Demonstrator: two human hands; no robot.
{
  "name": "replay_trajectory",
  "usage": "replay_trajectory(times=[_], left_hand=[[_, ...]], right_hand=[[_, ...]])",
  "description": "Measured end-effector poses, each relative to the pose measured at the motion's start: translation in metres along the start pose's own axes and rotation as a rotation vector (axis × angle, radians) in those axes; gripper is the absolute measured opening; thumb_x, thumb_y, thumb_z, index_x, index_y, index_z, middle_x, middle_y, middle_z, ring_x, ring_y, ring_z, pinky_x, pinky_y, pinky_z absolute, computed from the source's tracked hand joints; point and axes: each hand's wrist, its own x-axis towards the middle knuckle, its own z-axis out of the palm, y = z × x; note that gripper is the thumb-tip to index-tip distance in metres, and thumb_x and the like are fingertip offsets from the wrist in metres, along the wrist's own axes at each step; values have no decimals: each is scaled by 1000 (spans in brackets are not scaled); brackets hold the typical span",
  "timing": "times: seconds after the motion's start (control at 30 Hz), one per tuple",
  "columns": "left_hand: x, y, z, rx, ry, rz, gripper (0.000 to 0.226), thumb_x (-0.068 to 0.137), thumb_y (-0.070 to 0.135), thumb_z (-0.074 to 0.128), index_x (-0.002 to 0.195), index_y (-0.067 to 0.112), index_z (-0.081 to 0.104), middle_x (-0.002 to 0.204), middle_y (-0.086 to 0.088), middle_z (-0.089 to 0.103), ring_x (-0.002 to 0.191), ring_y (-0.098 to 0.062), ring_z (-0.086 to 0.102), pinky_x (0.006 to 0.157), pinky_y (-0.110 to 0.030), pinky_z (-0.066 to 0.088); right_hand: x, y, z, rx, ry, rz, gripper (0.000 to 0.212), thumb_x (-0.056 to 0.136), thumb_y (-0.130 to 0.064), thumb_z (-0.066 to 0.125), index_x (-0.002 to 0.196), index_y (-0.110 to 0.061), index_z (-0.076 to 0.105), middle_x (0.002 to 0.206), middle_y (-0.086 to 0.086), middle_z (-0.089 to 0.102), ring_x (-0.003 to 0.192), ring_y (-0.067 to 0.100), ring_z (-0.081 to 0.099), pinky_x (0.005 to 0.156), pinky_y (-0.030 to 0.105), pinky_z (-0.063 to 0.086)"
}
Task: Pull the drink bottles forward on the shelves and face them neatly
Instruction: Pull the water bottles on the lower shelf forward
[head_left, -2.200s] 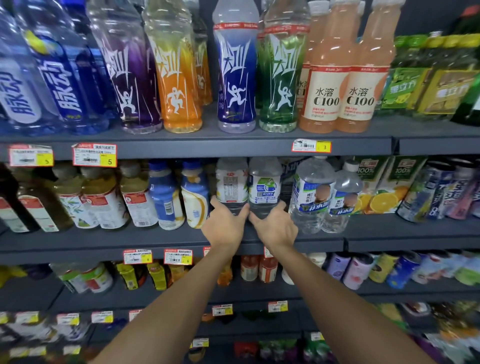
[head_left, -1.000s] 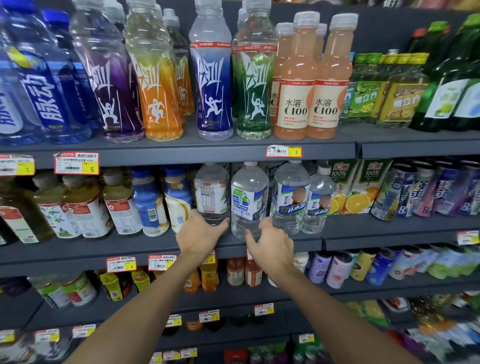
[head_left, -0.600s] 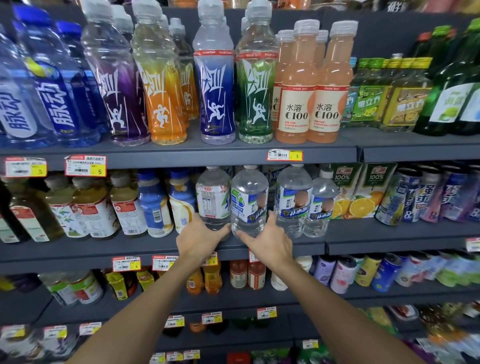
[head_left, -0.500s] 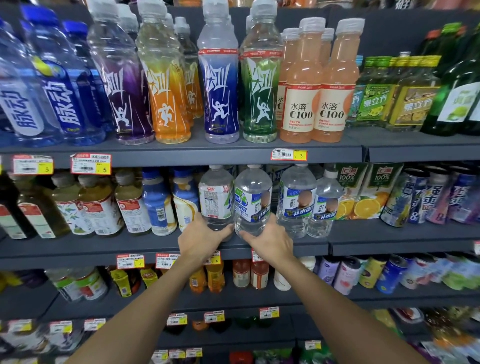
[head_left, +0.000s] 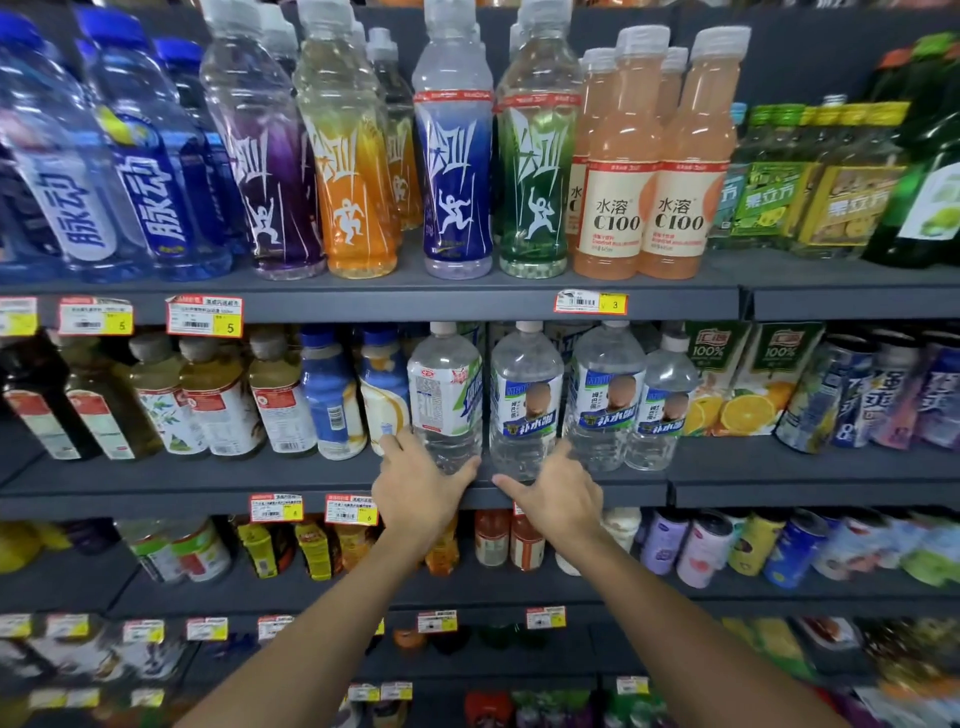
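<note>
On the middle shelf (head_left: 156, 501) stand two clear water bottles side by side at the front edge. My left hand (head_left: 421, 493) grips the base of the bottle with the white and green label (head_left: 444, 395), whose label is turned partly sideways. My right hand (head_left: 558, 501) grips the base of the bottle with the blue label (head_left: 525, 402), thumb on its left, fingers on its right. Its label faces front. Two more blue-label bottles (head_left: 605, 395) stand just right of it, the far one set a little back.
Tall sport drink bottles (head_left: 452, 171) and peach C100 bottles (head_left: 675, 171) line the upper shelf. Tea and blue milk bottles (head_left: 327, 400) stand left of my hands, juice cartons (head_left: 753, 379) and cans to the right. Lower shelves hold small bottles and cans.
The blue-label bottle in my right hand has turned so its label now faces front. Both hands stay low on the two bottles' bases.
</note>
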Motion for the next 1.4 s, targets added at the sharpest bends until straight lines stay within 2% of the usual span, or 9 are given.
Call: replay_trajectory(times=[0.13,0.43,0.57,0.67,0.8,0.9,1.07,1.23,1.4], left_hand=[[0,-4,7,-71,52,64,89,70,67,77,127,5,46,118,-13,54,113,-32,54,92,-41,50],[24,-26,-1,-450,-256,184,78,68,56,82,131,23,52,123,7,61,115,-10,56,98,-38,51],[22,-34,-2,-620,-345,180,89,68,41,86,143,22,43,131,13,60,119,1,54,106,-25,46],[20,-28,1,-621,-342,189,94,63,39,92,142,26,41,131,17,57,117,8,52,99,-10,42],[22,-22,5,-595,-345,183,94,61,23,96,137,27,41,132,13,58,122,-7,55,105,-37,49],[30,-24,4,-583,-401,207,90,67,15,92,138,30,39,134,11,58,123,-11,56,105,-42,50],[37,-24,3,-501,-458,270,87,76,10,85,143,32,33,138,10,56,127,-11,52,107,-32,43],[38,-22,6,-470,-464,259,88,79,2,80,146,32,31,138,10,56,120,-3,49,92,-13,38],[38,-22,8,-468,-467,242,89,78,1,79,147,30,30,137,9,56,119,-3,47,99,-23,38]], right_hand=[[5,9,-6,-44,-32,-47,78,78,-72,67,123,-11,48,109,9,70,105,30,67,75,36,46],[18,9,-11,-195,-50,-137,80,74,-74,66,116,-7,53,107,9,70,103,27,68,70,32,43],[23,12,-10,-196,-74,-165,79,78,-69,67,119,-3,51,108,13,70,105,30,68,79,36,51],[24,15,-10,-207,-75,-194,76,83,-65,65,122,-2,49,107,15,71,105,32,67,81,37,51],[23,17,-9,-236,-61,-244,70,85,-65,60,116,-3,49,104,14,72,101,31,69,78,36,51],[23,19,-11,-228,-55,-263,69,84,-65,60,115,-4,49,99,12,72,97,29,70,77,36,52],[24,23,-13,-228,-53,-279,66,86,-65,59,114,-6,48,96,12,72,94,29,70,72,35,51],[25,23,-11,-212,-69,-280,63,88,-63,57,113,-6,45,94,12,72,92,30,70,70,34,49],[26,22,-12,-206,-75,-270,62,89,-62,58,115,-8,44,99,12,71,96,30,69,73,36,51]])
